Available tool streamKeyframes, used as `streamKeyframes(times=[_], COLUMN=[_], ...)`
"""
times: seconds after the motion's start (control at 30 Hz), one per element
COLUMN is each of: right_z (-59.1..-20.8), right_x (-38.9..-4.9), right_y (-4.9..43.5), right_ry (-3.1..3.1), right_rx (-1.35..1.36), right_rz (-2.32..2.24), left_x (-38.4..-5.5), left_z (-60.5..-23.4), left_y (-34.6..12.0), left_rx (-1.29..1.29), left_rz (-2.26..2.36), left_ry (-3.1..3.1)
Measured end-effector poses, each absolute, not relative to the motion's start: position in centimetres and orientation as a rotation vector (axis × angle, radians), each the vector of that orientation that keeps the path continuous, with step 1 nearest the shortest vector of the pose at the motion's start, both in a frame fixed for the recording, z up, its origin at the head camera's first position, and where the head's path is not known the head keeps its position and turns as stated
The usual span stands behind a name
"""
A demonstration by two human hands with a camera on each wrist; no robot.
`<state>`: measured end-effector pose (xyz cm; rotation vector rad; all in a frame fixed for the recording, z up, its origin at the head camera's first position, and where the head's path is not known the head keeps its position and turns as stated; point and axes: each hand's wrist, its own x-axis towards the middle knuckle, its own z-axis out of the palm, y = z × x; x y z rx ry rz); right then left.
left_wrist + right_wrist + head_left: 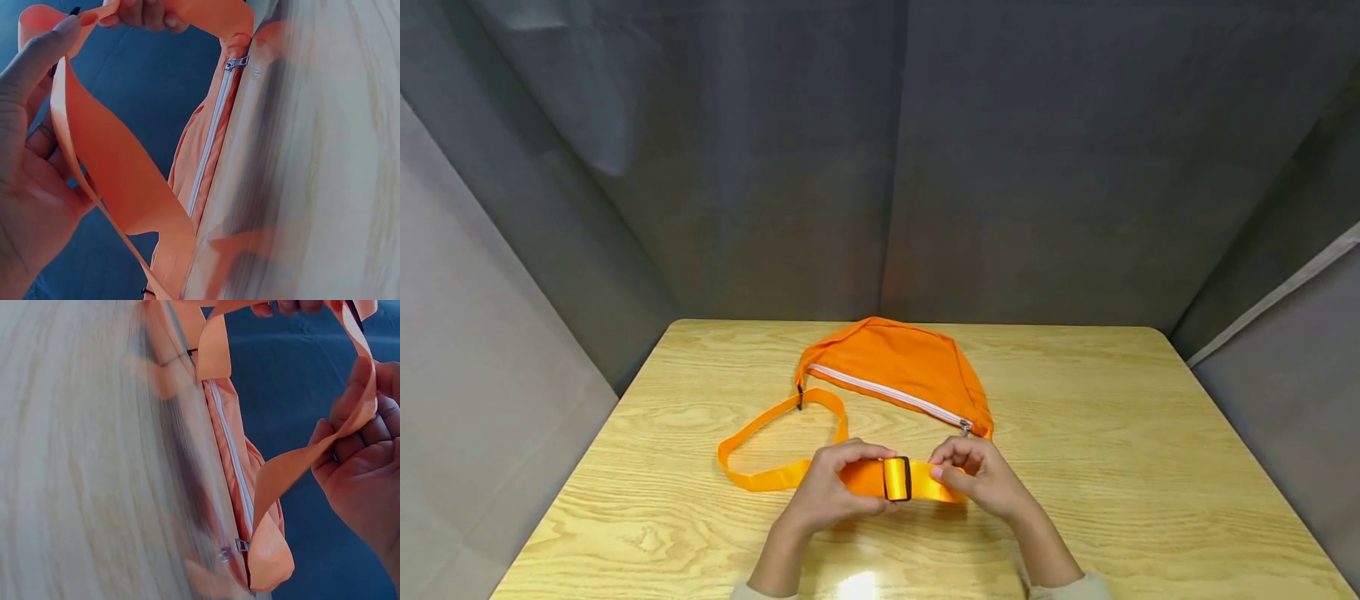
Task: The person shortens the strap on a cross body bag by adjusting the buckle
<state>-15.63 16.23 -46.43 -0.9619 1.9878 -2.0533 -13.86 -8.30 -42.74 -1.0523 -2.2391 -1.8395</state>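
Observation:
An orange waist bag [898, 362] lies on the table with its pale zipper toward me and the zipper pull [966, 425] at the right end. Its orange strap [760, 481] loops out on the left and comes up between my hands. My left hand [831, 492] grips the strap beside a black slide buckle [897, 479], thumb and fingers at the buckle's lower and upper edges. To the right of the buckle, my right hand [981, 475] pinches the strap between thumb and fingers. In the left wrist view the strap [125, 162] hangs down from the left hand.
The wooden table [1112, 433] carries the bag near its back edge. A dark curtain [775, 167] stands behind it, with grey panels [482, 375] at the sides. A small black ring [800, 397] joins strap and bag at the left.

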Motion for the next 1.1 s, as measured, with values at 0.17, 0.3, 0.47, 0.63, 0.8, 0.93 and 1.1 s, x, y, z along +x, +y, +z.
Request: streamKeyframes(times=[0.17,0.3,0.47,0.63,0.8,0.93,1.1], right_z=[-46.4,-46.3,-46.5,-46.8,-46.8,-46.7,-46.5], right_x=[-15.3,-15.2,-15.5,-15.7,-15.7,-15.5,-15.3], right_y=[15.6,15.4,15.9,16.7,16.7,16.4,16.1], right_ry=[1.873,1.918,2.169,2.245,2.078,1.964,1.952], right_rx=[-0.929,-0.918,-0.897,-0.915,-0.981,-0.964,-0.898], right_rz=[-2.104,-2.076,-1.906,-1.861,-1.992,-2.087,-2.078], left_x=[-13.8,-13.8,-13.8,-13.8,-13.8,-13.9,-14.0], left_z=[-42.8,-42.8,-42.7,-42.7,-42.8,-42.8,-42.9], left_y=[-7.8,-7.7,-7.8,-8.1,-8.1,-7.8,-7.6], left_rx=[-1.085,-1.109,-1.105,-1.069,-1.047,-1.061,-1.086], left_rz=[-1.818,-1.790,-1.775,-1.793,-1.823,-1.818,-1.825], left_ry=[-2.250,-2.242,-2.244,-2.260,-2.263,-2.256,-2.246])
